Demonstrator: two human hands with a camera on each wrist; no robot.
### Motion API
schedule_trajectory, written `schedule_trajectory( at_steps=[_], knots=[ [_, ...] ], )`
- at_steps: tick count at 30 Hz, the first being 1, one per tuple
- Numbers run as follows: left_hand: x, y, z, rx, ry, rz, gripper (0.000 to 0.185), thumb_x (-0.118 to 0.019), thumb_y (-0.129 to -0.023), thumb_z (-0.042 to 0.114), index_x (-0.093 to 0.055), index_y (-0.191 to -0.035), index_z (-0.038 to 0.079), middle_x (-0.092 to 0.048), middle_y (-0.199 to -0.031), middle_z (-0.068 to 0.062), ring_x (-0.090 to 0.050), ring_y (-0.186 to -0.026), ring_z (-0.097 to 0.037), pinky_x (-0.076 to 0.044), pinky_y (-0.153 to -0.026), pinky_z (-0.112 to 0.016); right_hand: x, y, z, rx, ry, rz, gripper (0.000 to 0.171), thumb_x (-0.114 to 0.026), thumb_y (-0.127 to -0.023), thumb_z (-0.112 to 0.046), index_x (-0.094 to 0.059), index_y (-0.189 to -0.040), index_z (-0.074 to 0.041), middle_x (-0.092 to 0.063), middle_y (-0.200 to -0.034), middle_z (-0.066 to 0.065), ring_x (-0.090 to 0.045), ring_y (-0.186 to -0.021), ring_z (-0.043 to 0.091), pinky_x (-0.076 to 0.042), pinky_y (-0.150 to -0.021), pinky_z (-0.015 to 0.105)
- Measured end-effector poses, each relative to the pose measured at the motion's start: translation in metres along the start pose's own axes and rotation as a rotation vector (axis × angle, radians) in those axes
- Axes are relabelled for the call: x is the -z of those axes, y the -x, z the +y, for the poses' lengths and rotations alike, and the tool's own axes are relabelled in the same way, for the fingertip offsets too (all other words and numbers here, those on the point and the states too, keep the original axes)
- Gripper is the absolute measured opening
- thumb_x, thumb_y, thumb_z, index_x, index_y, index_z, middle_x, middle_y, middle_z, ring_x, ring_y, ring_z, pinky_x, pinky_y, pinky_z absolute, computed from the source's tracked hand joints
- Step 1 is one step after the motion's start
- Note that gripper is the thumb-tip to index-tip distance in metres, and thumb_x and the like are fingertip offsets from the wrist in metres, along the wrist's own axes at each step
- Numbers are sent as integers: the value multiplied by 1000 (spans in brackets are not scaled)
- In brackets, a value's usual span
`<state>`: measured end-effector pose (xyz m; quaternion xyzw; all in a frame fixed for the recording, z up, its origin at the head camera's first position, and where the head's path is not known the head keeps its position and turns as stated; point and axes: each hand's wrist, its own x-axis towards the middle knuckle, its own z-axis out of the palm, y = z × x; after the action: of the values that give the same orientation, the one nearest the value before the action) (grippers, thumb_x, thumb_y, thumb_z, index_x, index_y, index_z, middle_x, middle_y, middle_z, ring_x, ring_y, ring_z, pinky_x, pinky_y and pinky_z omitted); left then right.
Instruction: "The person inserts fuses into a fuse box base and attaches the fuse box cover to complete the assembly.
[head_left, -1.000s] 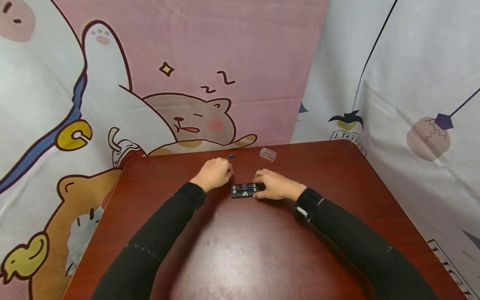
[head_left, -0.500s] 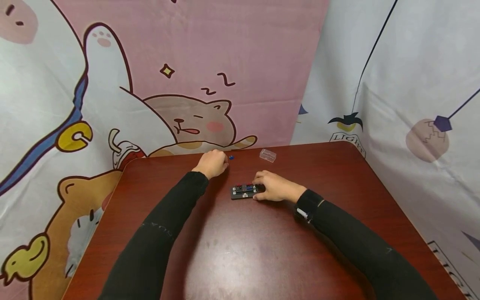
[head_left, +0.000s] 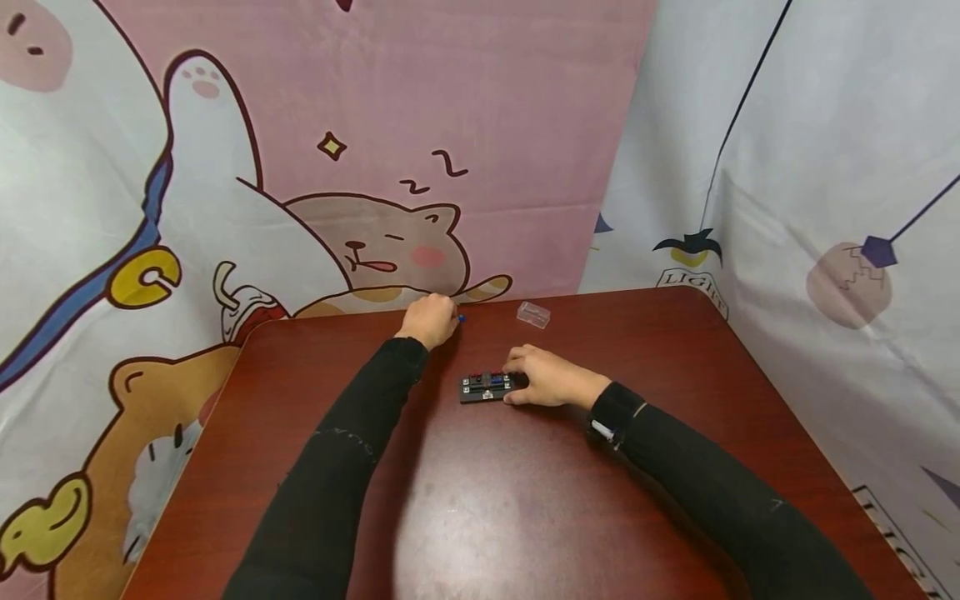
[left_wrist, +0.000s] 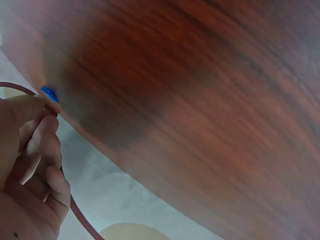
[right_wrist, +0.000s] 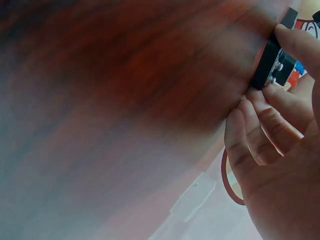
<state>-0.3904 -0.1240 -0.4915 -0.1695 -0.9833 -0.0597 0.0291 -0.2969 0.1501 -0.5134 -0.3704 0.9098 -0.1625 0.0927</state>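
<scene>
Gripping fuse box point(head_left: 487, 387) (coloured fuses seated), right hand point(head_left: 547, 377); left hand point(head_left: 429, 319) touches blue fuse point(head_left: 461, 317).

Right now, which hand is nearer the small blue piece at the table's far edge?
Left. The left hand has its fingertips right at the small blue piece. The right hand is nearer the person, gripping the black block.

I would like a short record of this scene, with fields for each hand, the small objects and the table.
left hand: left hand at the far table edge, fingertips at a small blue piece; a firm pinch cannot be confirmed
right hand: right hand holds the black fuse box by its right end
fuse box: flat on the table, red and blue parts in its slots
clear plastic cover: clear plastic cover lies apart, near the far edge
table: dark red wooden table
</scene>
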Motion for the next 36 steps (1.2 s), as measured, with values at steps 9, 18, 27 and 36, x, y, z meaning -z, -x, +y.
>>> schedule_trajectory(
  at_steps=[9,18,27,36],
  knots=[
    [-11,-6,0,55,39,25,13,-79,-104,22,-85,-103,11,-83,-108,-8,-79,-98,-29,-66,-88,-48,0,0,-2,7,5,0,56,-82,-99,-46,-74,-143,-11,-68,-134,0,-60,-126,18,-55,-110,40],
    [-15,-11,5,48,68,-1,13,-78,-105,21,-85,-107,11,-83,-112,-8,-79,-100,-28,-66,-89,-48,2,0,0,3,3,6,57,-83,-99,-45,-74,-143,-11,-67,-133,0,-60,-128,19,-55,-112,42],
    [-14,-14,12,69,32,-17,15,-78,-105,22,-84,-98,10,-83,-106,-8,-79,-97,-30,-66,-88,-49,-1,0,2,17,6,7,57,-83,-99,-46,-74,-143,-10,-67,-133,0,-60,-130,20,-55,-113,42],
    [-25,-27,2,50,22,-42,20,-74,-106,23,-84,-92,11,-83,-100,-8,-79,-92,-28,-66,-85,-50,2,1,0,11,-9,12,56,-83,-99,-44,-74,-142,-11,-68,-134,1,-59,-129,20,-54,-112,42]
  ],
)
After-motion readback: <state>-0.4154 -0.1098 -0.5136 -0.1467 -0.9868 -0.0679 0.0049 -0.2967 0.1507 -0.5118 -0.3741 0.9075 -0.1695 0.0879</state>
